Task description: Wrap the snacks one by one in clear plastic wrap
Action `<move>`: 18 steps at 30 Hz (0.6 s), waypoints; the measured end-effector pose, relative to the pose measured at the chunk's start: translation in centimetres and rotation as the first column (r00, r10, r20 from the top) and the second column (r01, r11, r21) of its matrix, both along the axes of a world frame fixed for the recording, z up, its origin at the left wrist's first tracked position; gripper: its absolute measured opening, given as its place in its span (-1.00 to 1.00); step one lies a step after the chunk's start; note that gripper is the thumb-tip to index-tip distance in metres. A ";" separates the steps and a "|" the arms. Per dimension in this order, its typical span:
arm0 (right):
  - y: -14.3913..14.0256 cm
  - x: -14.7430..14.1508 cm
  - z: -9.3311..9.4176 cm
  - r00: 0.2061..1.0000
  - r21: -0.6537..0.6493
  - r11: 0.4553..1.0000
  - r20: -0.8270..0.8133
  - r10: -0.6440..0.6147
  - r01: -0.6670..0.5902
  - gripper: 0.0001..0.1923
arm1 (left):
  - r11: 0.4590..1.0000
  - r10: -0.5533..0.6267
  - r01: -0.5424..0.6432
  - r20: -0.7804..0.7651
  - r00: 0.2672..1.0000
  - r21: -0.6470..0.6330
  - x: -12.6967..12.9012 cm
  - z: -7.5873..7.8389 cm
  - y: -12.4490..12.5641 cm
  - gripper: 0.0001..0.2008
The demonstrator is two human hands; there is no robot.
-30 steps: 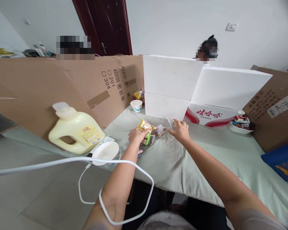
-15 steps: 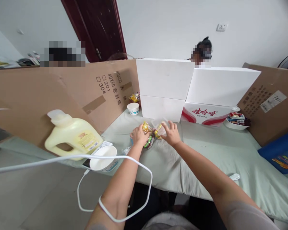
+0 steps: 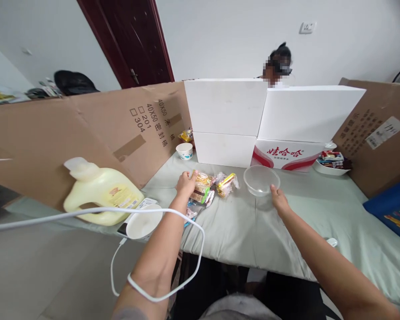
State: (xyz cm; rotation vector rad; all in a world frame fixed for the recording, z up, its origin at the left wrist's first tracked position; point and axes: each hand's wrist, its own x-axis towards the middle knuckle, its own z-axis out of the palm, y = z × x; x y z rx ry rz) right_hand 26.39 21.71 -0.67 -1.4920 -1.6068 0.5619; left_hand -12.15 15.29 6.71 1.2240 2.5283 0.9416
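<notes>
My right hand (image 3: pixel 279 198) pinches the rim of a clear plastic bowl (image 3: pixel 260 182), which has nothing in it and is held over the cloth in front of the white boxes. My left hand (image 3: pixel 186 183) is closed at the left edge of a wrapped snack packet (image 3: pixel 202 184), part of a small heap of packets; its thumb is hidden. A yellow-wrapped snack (image 3: pixel 227 184) lies just right of the heap, between my hands. More clear and blue wrappers (image 3: pixel 190 213) show beside my left forearm.
White boxes (image 3: pixel 225 106) stand stacked behind, between cardboard panels (image 3: pixel 113 129). A yellow jug (image 3: pixel 110 189) and paper bowl (image 3: pixel 145 222) are left; a white cable (image 3: pixel 96 214) crosses my left arm. A small cup (image 3: pixel 185 151) and blue container (image 3: pixel 391 209) flank the area. A person sits behind.
My right hand has moved right, now holding the clear bowl away from the snacks. The packets lie spread on the cloth. My left hand has shifted slightly left.
</notes>
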 end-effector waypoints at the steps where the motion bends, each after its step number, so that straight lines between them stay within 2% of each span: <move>1: -0.6 0.5 -0.3 1.000 -0.019 1.000 0.003 -0.010 0.010 -0.28 | 1.000 0.011 -0.011 -0.021 1.000 0.007 -0.1 0.3 0.4 -0.50; 4: -2.4 1.1 -1.5 1.000 -0.027 1.000 0.001 -0.005 0.005 -0.27 | 1.000 0.015 -0.015 -0.083 0.996 0.007 -0.8 1.6 2.3 -0.56; 10: -4.9 0.9 -4.0 0.996 0.140 0.990 0.075 -0.043 0.032 -0.30 | 0.995 0.023 -0.041 -0.183 0.983 -0.094 -3.6 3.5 7.7 -0.57; 18: -4.7 1.0 -4.4 0.999 0.087 0.996 0.030 -0.025 0.022 -0.42 | 0.959 -0.094 0.016 -0.265 0.960 -0.284 -7.3 4.0 13.7 -0.58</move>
